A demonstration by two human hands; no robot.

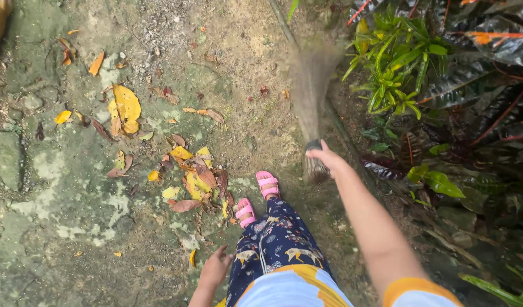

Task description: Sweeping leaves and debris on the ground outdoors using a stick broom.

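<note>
Brown bristles blur as I watch the right hand (pixel 328 157), arm stretched forward, fingers wrapped around the bound neck of a stiff straw hand broom (pixel 311 96) over the dirt beside the green plants (pixel 401 62). My left hand (pixel 216 267) hangs low, fingers loosely spread, holding nothing. Yellow and brown fallen leaves (pixel 190 179) lie heaped just left of the pink sandals (pixel 257 196) on the mossy stone ground (pixel 57 170).

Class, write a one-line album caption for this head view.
Right hand swings a stick broom beside fallen leaves; left hand hangs free.
</note>
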